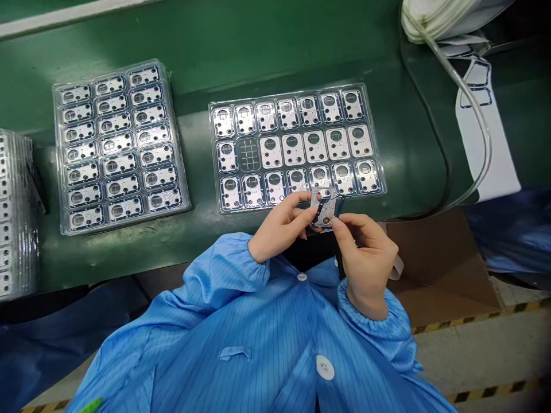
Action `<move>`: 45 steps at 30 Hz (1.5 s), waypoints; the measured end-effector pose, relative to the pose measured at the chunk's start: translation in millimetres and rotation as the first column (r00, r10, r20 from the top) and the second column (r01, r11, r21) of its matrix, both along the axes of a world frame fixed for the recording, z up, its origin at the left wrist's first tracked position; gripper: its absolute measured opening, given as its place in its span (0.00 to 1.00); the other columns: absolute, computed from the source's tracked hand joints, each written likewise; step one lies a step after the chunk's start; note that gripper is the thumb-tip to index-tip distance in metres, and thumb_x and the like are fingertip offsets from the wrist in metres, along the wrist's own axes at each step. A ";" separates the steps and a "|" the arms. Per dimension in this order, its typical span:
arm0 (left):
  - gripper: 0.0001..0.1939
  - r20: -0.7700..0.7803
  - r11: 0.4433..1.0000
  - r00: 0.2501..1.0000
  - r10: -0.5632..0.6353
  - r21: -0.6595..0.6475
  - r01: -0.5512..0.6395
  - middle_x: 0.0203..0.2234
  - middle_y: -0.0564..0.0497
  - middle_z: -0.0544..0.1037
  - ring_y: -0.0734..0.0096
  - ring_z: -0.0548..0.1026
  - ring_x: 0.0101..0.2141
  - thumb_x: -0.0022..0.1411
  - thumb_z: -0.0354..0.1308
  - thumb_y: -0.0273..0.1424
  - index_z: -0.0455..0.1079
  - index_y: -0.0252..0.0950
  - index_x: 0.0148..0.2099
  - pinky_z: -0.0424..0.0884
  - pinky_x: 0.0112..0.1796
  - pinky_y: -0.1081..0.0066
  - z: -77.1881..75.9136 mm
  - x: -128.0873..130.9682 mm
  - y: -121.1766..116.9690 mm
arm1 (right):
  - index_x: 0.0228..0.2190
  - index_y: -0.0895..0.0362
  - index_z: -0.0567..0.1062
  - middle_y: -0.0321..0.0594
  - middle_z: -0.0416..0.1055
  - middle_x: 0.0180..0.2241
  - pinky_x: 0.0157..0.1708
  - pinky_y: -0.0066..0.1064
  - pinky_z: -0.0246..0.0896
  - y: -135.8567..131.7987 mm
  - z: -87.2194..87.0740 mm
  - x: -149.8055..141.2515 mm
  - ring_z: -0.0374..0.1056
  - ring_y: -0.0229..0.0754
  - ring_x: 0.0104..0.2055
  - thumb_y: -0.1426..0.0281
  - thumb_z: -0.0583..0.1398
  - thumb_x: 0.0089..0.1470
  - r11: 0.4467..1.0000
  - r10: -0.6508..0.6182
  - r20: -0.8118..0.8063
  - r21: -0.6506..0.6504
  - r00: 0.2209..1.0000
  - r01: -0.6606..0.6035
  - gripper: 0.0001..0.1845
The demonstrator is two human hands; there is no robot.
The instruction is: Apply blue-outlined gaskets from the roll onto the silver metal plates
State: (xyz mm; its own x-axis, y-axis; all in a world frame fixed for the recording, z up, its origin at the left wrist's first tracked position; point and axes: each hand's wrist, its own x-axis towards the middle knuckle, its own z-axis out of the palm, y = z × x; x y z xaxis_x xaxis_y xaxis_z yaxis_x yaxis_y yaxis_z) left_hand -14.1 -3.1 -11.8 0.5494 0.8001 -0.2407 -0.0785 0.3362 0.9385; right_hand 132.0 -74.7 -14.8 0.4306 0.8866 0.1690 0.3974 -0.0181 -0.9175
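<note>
My left hand [284, 225] grips a small silvery plate [326, 207] with round holes, near the front edge of the tray. A thin dark-blue strip [340, 205] stands along the plate's right side, and my right hand [365, 246] pinches at its lower end. Whether the strip is attached to the plate I cannot tell. Just beyond my hands lies a clear plastic tray [380, 172] with rows of similar blue-edged plates. One pocket [248, 155] in its middle row holds no plate and shows a grid floor.
Left of the tray is a stack of filled clear trays [116, 149], with another stack [17, 218] at the far left. On the right, a white liner strip [488, 137] with blue frame outlines hangs from a roll [443, 17]. A cardboard box [443, 267] sits below the green table [275, 46].
</note>
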 end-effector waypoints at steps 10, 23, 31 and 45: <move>0.20 -0.007 1.000 1.000 -0.001 0.010 0.001 0.26 0.53 0.73 0.75 0.73 0.27 0.66 0.56 0.41 0.63 0.35 0.54 0.69 0.27 0.75 -2.0 -0.8 0.3 | 0.33 0.53 0.79 0.35 0.75 0.30 0.32 0.30 0.66 -4.6 -1.3 3.7 0.69 0.37 0.31 0.64 0.68 0.52 0.999 -0.042 -0.236 -0.018 0.971 0.039 0.08; 0.19 -0.003 1.000 1.000 -0.001 -0.009 0.001 0.27 0.53 0.73 0.79 0.68 0.22 0.66 0.56 0.36 0.63 0.34 0.56 0.68 0.26 0.75 -1.6 -0.7 0.5 | 0.33 0.53 0.79 0.35 0.75 0.29 0.32 0.30 0.67 0.3 -2.3 3.5 0.70 0.37 0.30 0.64 0.67 0.53 0.999 -0.007 -0.197 -0.045 0.980 -0.001 0.07; 0.18 0.024 1.000 1.000 0.008 -0.006 -0.007 0.28 0.51 0.75 0.75 0.73 0.27 0.66 0.56 0.36 0.64 0.35 0.55 0.70 0.27 0.75 -1.8 -0.2 0.1 | 0.32 0.54 0.78 0.36 0.74 0.30 0.31 0.31 0.64 -0.1 0.0 0.3 0.68 0.37 0.31 0.65 0.65 0.56 1.000 -0.003 0.012 -0.002 1.000 0.003 0.06; 0.18 0.041 1.000 0.999 0.005 -0.030 -0.004 0.33 0.47 0.79 0.71 0.79 0.32 0.67 0.55 0.34 0.63 0.34 0.57 0.70 0.27 0.77 0.2 0.7 -0.6 | 0.33 0.55 0.78 0.36 0.74 0.30 0.32 0.31 0.64 2.3 1.8 -2.0 0.68 0.37 0.31 0.68 0.64 0.57 0.999 0.011 0.083 0.047 0.996 -0.015 0.04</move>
